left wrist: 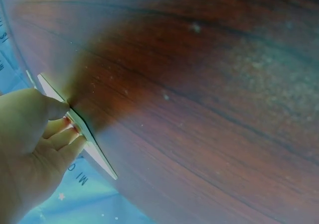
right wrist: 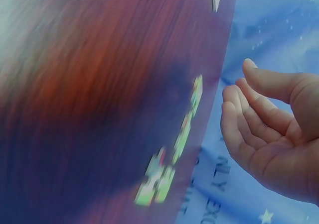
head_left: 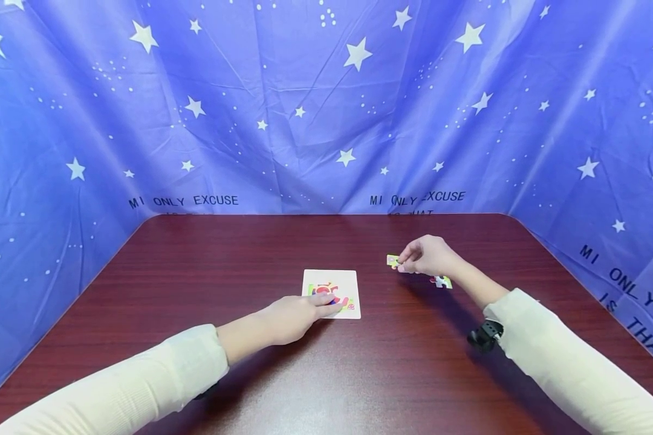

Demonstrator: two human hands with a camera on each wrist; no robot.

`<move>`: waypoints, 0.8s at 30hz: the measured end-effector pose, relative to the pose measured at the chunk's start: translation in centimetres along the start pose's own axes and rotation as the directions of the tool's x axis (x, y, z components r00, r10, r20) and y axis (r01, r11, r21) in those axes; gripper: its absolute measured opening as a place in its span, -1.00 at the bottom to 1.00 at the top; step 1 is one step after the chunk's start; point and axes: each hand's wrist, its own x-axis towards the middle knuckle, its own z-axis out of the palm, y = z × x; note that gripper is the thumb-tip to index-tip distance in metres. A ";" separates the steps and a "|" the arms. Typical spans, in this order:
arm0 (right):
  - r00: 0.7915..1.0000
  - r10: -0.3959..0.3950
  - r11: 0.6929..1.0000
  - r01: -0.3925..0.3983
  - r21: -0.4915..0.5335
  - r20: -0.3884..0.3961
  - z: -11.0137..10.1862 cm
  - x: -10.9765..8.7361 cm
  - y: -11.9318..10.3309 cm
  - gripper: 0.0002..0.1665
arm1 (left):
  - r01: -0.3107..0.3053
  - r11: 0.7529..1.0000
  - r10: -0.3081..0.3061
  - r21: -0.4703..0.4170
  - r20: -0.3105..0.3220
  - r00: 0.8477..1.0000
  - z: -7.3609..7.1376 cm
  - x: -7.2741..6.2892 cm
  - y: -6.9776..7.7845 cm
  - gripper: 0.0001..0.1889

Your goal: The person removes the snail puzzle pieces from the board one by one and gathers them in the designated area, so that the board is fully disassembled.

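Note:
A white puzzle board [head_left: 331, 276] with a red, green and blue picture lies on the table. My left hand [head_left: 288, 318] rests on it, fingers extended across the picture and covering part of it. In the left wrist view the thumb is right at the edge of the board [left wrist: 104, 163]. My right hand [head_left: 428, 255] is over a group of jigsaw pieces, overlapping them in the head view. A yellow-green jigsaw piece [head_left: 392, 260] shows by its fingertips, another piece [head_left: 442, 282] under its wrist. In the right wrist view, relaxed fingers hover apart from the pieces [right wrist: 155, 184].
The dark red-brown wooden table [head_left: 207, 260] has a glossy top. Blue star-printed curtains [head_left: 305, 90] with black lettering stand along its back and sides. A dark strap [head_left: 484, 334] sits at the right wrist, by the pale sleeve [head_left: 555, 344].

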 end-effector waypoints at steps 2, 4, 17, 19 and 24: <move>1.000 -0.013 1.000 0.013 0.016 0.010 0.4 0.3 -0.5 -0.86 | -0.004 1.000 0.004 0.006 -0.013 1.000 0.0 0.0 0.1 -0.39; 0.999 -0.028 0.999 0.028 0.018 0.015 0.8 0.6 -1.1 -0.86 | -0.011 1.000 0.011 0.011 -0.028 1.000 0.0 -0.1 0.1 -0.41; 0.989 -0.117 0.993 0.119 -0.012 0.086 3.4 2.6 -4.6 -0.87 | 0.047 0.998 -0.050 -0.035 -0.088 0.995 0.2 -1.2 -0.5 -0.54; 0.986 -0.134 0.991 0.136 -0.008 0.103 3.8 3.0 -5.3 -0.87 | 0.043 0.999 -0.044 -0.013 -0.096 0.994 0.3 -1.2 -0.7 -0.57; 0.971 -0.198 0.979 0.201 -0.013 0.136 4.9 3.8 -7.0 -0.87 | 0.046 0.999 -0.046 -0.005 -0.104 0.993 0.2 -1.1 -0.9 -0.62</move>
